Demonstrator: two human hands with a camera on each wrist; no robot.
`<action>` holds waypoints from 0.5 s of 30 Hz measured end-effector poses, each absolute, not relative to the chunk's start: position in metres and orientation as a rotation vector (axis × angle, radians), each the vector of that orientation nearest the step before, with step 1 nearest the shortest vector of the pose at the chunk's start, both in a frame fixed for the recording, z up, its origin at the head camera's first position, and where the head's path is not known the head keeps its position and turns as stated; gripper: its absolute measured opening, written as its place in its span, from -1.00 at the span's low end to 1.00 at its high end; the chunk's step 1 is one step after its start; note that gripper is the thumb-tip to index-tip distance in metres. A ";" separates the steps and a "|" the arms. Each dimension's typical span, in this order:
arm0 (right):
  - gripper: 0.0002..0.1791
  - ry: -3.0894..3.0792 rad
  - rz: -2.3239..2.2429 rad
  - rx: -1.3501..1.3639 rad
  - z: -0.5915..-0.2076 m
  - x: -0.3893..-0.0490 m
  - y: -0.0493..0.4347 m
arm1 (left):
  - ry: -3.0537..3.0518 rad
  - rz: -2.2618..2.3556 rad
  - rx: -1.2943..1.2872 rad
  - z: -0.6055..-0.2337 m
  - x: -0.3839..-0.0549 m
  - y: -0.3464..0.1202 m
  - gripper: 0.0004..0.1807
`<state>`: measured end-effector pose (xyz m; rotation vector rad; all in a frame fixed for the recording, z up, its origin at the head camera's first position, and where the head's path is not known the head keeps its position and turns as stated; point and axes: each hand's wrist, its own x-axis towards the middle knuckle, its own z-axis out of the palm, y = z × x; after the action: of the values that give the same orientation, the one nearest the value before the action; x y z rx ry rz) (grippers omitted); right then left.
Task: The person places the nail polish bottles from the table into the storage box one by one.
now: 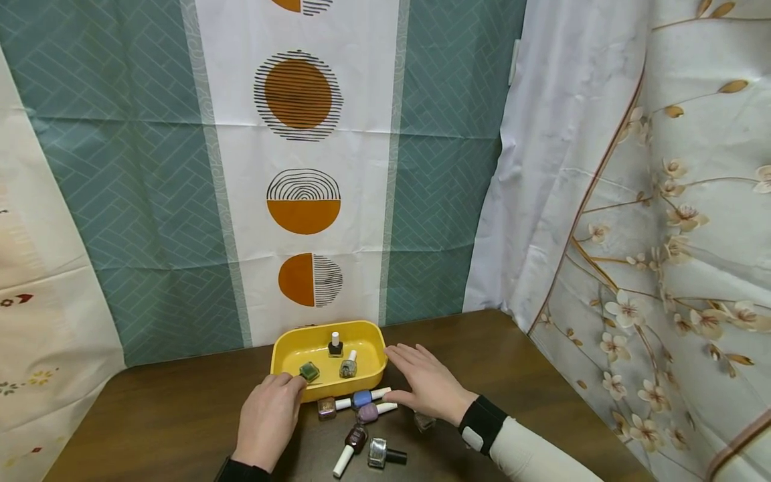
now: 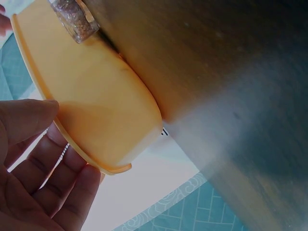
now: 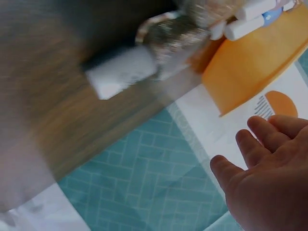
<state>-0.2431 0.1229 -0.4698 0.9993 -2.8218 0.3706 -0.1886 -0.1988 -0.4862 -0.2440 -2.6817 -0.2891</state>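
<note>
My left hand (image 1: 272, 416) grips the near left rim of a yellow plastic tray (image 1: 345, 389), thumb on the near side and fingers curled over the edge, as the left wrist view shows. Inside the tray are a black nail polish bottle (image 1: 335, 348), a glittery one (image 1: 348, 367) and a green one (image 1: 310, 371). With fingers straight, my right hand (image 1: 430, 383) is at the tray's right end, fingertips right by the rim. Under its palm, partly hidden, lies another glittery nail polish bottle (image 3: 175, 41).
Before the tray lie several nail polish bottles: a bronze one (image 1: 326, 408), a blue one (image 1: 362, 399), a purple one (image 1: 367, 414), a dark one (image 1: 357, 438) and a silver one with a black cap (image 1: 377, 453). Patterned curtains (image 1: 446, 201) hang behind the brown table (image 1: 181, 408).
</note>
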 end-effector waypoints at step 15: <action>-0.01 -2.848 0.447 1.097 -0.482 -0.226 0.161 | -2.686 -0.289 -0.246 -0.487 -0.189 -0.199 -0.87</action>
<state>-0.2259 0.1609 -0.4819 1.0972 -2.8484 0.4471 -0.1890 -0.1991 -0.4868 -0.2464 -2.6865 -0.2891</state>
